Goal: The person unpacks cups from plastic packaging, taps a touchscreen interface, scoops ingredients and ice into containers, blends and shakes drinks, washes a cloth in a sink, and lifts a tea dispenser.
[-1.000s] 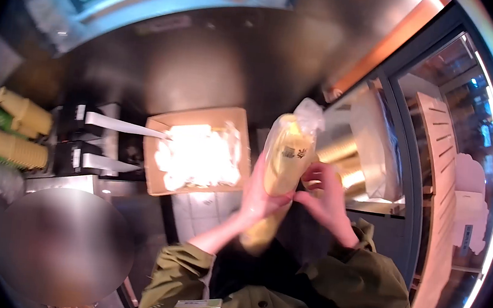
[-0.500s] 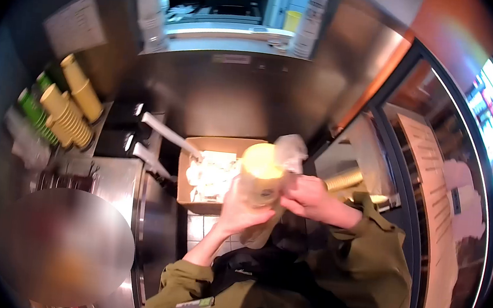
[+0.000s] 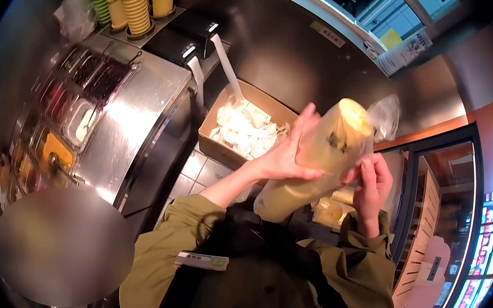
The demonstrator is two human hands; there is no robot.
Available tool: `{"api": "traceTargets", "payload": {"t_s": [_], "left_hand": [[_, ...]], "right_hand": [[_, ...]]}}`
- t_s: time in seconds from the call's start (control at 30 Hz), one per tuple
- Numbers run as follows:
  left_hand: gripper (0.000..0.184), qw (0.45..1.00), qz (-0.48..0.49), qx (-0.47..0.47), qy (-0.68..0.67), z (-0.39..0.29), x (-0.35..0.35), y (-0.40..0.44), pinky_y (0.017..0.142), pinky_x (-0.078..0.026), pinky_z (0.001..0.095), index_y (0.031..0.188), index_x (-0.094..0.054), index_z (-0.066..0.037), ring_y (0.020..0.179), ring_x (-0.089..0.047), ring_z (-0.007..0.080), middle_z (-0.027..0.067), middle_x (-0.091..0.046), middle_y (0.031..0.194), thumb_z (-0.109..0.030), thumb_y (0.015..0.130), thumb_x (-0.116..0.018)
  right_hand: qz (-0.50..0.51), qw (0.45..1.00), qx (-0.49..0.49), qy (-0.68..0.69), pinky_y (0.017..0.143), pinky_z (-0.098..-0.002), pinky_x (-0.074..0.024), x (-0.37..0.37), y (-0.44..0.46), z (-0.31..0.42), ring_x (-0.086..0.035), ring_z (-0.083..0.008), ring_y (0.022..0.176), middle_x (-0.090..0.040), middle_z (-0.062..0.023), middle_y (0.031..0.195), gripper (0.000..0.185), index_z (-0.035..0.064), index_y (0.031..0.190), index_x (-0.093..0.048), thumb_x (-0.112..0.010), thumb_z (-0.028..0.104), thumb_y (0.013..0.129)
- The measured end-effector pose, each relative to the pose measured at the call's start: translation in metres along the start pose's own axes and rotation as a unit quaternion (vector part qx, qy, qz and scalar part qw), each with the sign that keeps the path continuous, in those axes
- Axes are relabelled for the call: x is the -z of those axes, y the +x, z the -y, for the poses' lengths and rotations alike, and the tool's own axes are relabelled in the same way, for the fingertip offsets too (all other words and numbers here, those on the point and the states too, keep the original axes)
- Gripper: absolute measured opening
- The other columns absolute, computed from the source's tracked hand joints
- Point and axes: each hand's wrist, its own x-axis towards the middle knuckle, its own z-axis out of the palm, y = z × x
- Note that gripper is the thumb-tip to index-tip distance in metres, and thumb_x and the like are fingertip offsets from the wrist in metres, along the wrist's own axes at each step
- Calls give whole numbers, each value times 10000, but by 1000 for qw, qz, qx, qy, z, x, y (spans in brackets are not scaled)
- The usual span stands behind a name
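Note:
A long stack of yellow paper cups [image 3: 333, 150] in a clear plastic sleeve tilts in front of my chest, its upper end toward the far right. My left hand [image 3: 288, 155] supports it from the left side, thumb across the front and fingers behind. On the other side, my right hand [image 3: 372, 181] pinches the plastic along the sleeve's edge. The loose end of the plastic sleeve [image 3: 385, 117] bunches beside the top cup. Some of my right fingertips are hidden against the plastic.
Below lies a cardboard box [image 3: 215, 142] of crumpled white paper. Paper strips hang from black printers [image 3: 177, 40]. On the left, a steel counter [image 3: 145, 94] holds topping containers [image 3: 80, 123], with cup stacks [image 3: 132, 0] behind. A glass-fronted cabinet [image 3: 442, 190] stands right.
My view has turned, bringing the topping containers into sight at left. The cup stack now leans more to the right, and my right hand has moved down along its sleeve.

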Motion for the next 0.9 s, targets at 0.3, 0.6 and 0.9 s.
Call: {"api": "traceTargets", "payload": {"t_s": [0.3, 0.6, 0.9], "left_hand": [[660, 887, -149, -342, 272, 18, -49, -18, 647, -431, 363, 1015, -469, -33, 790, -507, 271, 133, -502, 933, -412, 553, -748], [257, 894, -175, -267, 314, -2, -51, -27, 518, -447, 301, 838, -491, 2, 601, -513, 262, 99, -504, 724, -20, 630, -640], [82, 935, -352, -35, -16, -8, -47, -38, 492, -310, 167, 904, -357, -47, 550, -371, 48, 0, -413, 651, -29, 849, -414]], "right_hand": [[22, 996, 80, -33, 359, -210, -259, -11, -12, -26, -347, -89, 385, -418, -24, 508, 228, 7, 675, -415, -395, 111, 876], [200, 963, 99, -153, 438, -222, -336, 26, -34, -23, -465, -117, 469, -519, -49, 584, 182, -8, 595, -464, -496, 25, 771], [-8, 998, -33, -56, 397, -246, -323, 29, -57, -48, -444, -128, 401, -480, -51, 489, 230, 8, 530, -439, -517, 38, 745]]}}
